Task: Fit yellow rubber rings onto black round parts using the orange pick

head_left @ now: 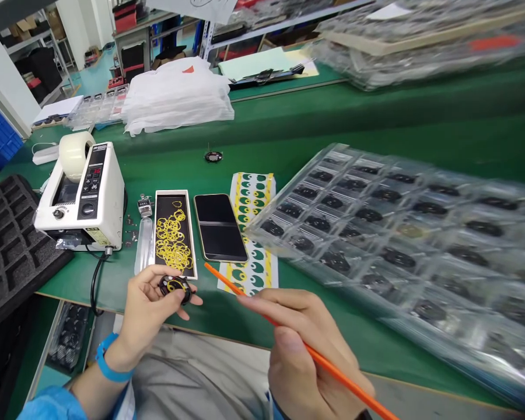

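My left hand (144,312) pinches a small black round part (186,284) between thumb and fingers, just above the table's front edge. A yellow ring shows on the part's face, partly hidden by the thumb. In my right hand (308,350) is a thin orange stick (339,376), gripped like a pen. Its tip points up and left toward the black part, apart from it. Beyond my left hand lies a shallow white-rimmed box (193,245) with many loose yellow rings (174,242). A black-screened phone (221,233) rests to the box's right, partly over a sheet of green and yellow stickers (256,198).
At left stands a white tape dispenser (114,192), with a metal tally counter (144,205) nearby. Clear compartment trays (354,233) of black parts fill the right. Another black part (213,156) lies farther back, before stacked white packets (175,96). A black foam tray (9,251) sits far left.
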A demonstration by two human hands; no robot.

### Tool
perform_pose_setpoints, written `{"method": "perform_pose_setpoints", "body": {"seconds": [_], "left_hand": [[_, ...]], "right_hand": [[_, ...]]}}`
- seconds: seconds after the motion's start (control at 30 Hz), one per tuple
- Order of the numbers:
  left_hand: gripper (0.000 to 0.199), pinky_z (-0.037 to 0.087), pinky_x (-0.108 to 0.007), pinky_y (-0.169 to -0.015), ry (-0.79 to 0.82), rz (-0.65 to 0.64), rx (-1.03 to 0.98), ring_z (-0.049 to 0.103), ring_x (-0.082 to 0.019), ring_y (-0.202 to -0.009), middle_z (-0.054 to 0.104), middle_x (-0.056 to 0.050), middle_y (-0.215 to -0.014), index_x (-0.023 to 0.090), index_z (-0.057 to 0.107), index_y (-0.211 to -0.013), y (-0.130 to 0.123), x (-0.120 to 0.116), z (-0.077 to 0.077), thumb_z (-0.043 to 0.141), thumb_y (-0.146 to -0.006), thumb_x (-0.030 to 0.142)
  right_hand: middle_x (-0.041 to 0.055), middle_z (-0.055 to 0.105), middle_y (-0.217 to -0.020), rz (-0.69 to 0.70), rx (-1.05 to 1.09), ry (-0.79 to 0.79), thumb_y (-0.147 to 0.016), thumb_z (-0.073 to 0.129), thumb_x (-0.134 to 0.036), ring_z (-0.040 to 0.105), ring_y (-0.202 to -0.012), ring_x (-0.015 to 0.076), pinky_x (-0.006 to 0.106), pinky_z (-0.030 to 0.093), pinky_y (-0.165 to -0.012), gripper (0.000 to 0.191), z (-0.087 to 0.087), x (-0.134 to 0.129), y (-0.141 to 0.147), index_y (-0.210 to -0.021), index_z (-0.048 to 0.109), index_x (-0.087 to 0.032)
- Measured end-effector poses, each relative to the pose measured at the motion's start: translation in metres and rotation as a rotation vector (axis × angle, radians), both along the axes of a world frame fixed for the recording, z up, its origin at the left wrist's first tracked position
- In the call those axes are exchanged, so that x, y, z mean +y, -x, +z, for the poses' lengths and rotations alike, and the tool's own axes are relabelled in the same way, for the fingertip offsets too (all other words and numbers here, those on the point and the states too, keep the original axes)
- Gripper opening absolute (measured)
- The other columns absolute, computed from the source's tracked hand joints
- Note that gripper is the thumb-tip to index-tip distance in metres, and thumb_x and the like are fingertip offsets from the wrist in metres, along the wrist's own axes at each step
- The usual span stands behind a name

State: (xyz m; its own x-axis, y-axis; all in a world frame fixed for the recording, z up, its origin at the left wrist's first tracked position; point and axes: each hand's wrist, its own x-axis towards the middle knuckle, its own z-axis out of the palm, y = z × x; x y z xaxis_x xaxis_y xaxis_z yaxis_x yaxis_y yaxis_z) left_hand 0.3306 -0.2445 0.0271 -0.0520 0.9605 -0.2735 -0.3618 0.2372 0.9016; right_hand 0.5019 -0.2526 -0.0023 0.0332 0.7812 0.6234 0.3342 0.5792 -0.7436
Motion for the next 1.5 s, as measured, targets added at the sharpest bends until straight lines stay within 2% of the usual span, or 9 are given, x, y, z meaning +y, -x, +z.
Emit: {"method": "perform_pose_setpoints", "body": {"seconds": [0.2,0.27,0.4,0.57,0.83,1.07,1.23,1.4,1.5], "left_hand": [[0.026,0.039,-0.012,-0.033,-0.002,0.022,0.078,0.068,-0.014,-0.050,0.069,-0.001,-0.068,0.016,0.057,-0.078,-0.003,0.000,0.002,0.078,-0.064,0.018],[0.024,0.036,-0.012,-0.032,-0.005,0.046,0.124,0.066,-0.013,-0.047,0.068,-0.001,-0.064,0.016,0.056,-0.077,-0.004,-0.001,0.001,0.077,-0.065,0.019],[0.016,0.038,-0.014,-0.033,-0.053,0.107,0.225,0.061,-0.010,-0.042,0.071,-0.002,-0.065,0.016,0.060,-0.076,-0.004,-0.004,-0.002,0.073,-0.069,0.022],[0.013,0.057,-0.022,-0.063,-0.218,0.156,0.432,0.073,-0.018,-0.076,0.077,-0.005,-0.084,0.018,0.070,-0.087,-0.006,-0.010,-0.006,0.067,-0.075,0.014],[0.036,0.058,-0.032,-0.085,-0.363,0.069,0.599,0.071,-0.023,-0.100,0.074,-0.007,-0.112,0.023,0.068,-0.115,-0.004,-0.010,-0.013,0.061,-0.082,0.009],[0.037,0.056,-0.035,-0.093,-0.356,-0.003,0.618,0.070,-0.025,-0.105,0.070,-0.009,-0.122,0.023,0.065,-0.121,0.000,-0.012,-0.024,0.059,-0.086,0.012],[0.034,0.057,-0.031,-0.088,-0.234,0.117,0.545,0.071,-0.023,-0.102,0.071,-0.009,-0.119,0.021,0.061,-0.120,0.005,-0.005,-0.025,0.060,-0.086,0.015],[0.033,0.055,-0.032,-0.095,-0.220,0.287,0.381,0.068,-0.022,-0.109,0.069,-0.009,-0.117,0.019,0.057,-0.117,0.020,-0.001,-0.015,0.063,-0.084,0.015],[0.032,0.056,-0.033,-0.094,-0.219,0.307,0.308,0.067,-0.023,-0.110,0.068,-0.010,-0.118,0.018,0.057,-0.114,0.029,-0.003,-0.011,0.066,-0.083,0.019]], "right_hand": [[0.0077,0.064,-0.088,0.108,-0.008,-0.076,-0.099,0.038,-0.017,0.064,-0.082,0.0225,0.040,0.054,-0.075,0.026,0.010,-0.002,0.008,-0.089,0.062,-0.020],[0.0055,0.062,-0.076,0.136,-0.022,-0.100,-0.101,0.037,-0.018,0.063,-0.071,0.0203,0.036,0.054,-0.067,0.025,0.013,-0.003,0.015,-0.090,0.060,-0.020],[0.0011,0.056,-0.064,0.112,-0.234,-0.119,-0.099,0.043,-0.014,0.055,-0.051,0.0132,0.024,0.043,-0.046,0.018,0.011,-0.002,0.031,-0.096,0.061,-0.017],[0.0037,0.066,-0.074,0.009,-0.270,-0.156,-0.091,0.057,-0.006,0.063,-0.063,0.0137,0.023,0.049,-0.058,0.010,0.006,0.010,0.045,-0.096,0.061,-0.015],[0.0011,0.066,-0.076,0.003,-0.155,-0.040,-0.092,0.055,-0.010,0.064,-0.066,0.0135,0.023,0.050,-0.059,0.010,0.010,0.028,0.048,-0.092,0.061,-0.019],[-0.0043,0.054,-0.060,0.109,-0.042,0.135,-0.081,0.053,-0.010,0.049,-0.049,0.0092,0.019,0.038,-0.045,0.016,0.014,0.033,0.049,-0.069,0.054,-0.020],[-0.0051,0.048,-0.055,0.276,0.001,0.245,-0.082,0.048,-0.016,0.039,-0.043,0.0077,0.018,0.032,-0.039,0.018,0.026,0.033,0.037,-0.064,0.048,-0.020],[-0.0036,0.046,-0.055,0.238,-0.193,0.385,-0.090,0.044,-0.033,0.042,-0.046,0.0110,0.021,0.032,-0.043,0.025,0.018,0.069,0.022,-0.068,0.045,-0.021],[-0.0041,0.047,-0.052,0.241,-0.308,0.375,-0.089,0.047,-0.030,0.043,-0.045,0.0129,0.023,0.028,-0.045,0.022,0.010,0.095,0.020,-0.069,0.045,-0.022]]}}
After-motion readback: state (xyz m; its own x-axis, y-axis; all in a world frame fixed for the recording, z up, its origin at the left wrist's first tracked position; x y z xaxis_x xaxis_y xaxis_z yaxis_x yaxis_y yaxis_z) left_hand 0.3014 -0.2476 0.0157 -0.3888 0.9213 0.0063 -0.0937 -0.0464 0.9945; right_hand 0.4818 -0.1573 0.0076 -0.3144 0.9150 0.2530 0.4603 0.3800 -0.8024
